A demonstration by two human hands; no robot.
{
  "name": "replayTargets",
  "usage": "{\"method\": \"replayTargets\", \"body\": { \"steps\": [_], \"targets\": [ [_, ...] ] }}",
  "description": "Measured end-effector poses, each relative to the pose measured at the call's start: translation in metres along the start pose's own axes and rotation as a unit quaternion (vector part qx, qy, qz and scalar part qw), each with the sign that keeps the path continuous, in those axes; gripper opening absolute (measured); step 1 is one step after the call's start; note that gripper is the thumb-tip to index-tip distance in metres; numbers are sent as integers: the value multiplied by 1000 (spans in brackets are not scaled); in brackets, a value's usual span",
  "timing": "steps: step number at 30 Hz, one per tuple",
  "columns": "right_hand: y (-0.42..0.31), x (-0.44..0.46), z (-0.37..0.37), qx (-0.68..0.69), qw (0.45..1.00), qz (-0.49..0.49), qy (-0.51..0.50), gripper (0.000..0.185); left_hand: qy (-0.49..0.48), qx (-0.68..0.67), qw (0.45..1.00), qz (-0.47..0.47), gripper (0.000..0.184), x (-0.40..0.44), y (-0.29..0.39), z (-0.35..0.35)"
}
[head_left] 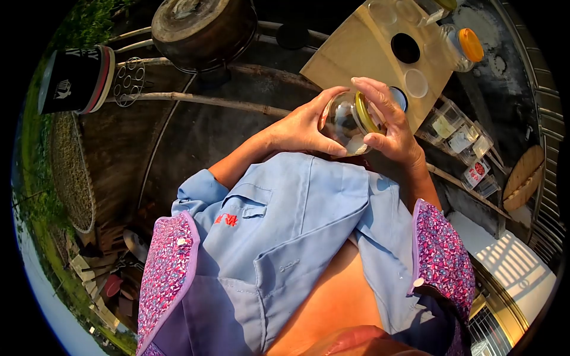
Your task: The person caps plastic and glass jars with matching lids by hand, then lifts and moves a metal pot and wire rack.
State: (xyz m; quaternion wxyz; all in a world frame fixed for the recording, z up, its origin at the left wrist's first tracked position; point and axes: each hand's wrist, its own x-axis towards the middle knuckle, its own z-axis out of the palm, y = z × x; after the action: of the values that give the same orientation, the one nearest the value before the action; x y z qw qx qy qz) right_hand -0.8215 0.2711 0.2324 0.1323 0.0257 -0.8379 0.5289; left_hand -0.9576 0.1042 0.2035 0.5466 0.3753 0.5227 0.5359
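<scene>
A clear glass jar (340, 123) is held tilted in front of my chest, with its gold-coloured lid (364, 113) facing right. My left hand (301, 126) wraps round the glass body, thumb below and fingers above. On the lid side, my right hand (393, 121) grips the lid's edge between its fingers and thumb. Whether the lid is tight or loose on the jar cannot be seen. Just behind my right fingers, a round dark disc with a pale rim (399, 98) is partly hidden.
A light wooden board (338, 56) ahead carries a black disc (405, 48), a clear round lid (416, 83) and an orange-lidded jar (471, 45). Clear plastic containers (460, 138) lie at right. A large pot (199, 38) and black bucket (76, 82) stand at left.
</scene>
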Motion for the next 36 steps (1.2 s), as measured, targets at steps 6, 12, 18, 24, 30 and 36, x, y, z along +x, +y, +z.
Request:
{"method": "replayTargets", "body": {
  "steps": [6,12,18,24,30,36],
  "targets": [
    [-6,-9,7,-49,997,-2,58,64,-10,27,1000,-3,104,1,1,-2],
    [-5,-8,20,-44,994,39,93,51,25,43,998,32,108,-2,-15,1],
    [-23,13,-11,-98,993,71,-17,61,27,11,996,89,105,7,-17,0],
    [-27,41,-39,-244,968,4,-62,62,14,-20,991,133,121,32,-5,-5],
    [21,75,-69,-357,933,26,15,64,124,198,967,105,78,21,-31,-40],
    [84,96,-89,-456,889,-12,42,59,268,113,955,64,39,5,-74,-66]
  ]
}}
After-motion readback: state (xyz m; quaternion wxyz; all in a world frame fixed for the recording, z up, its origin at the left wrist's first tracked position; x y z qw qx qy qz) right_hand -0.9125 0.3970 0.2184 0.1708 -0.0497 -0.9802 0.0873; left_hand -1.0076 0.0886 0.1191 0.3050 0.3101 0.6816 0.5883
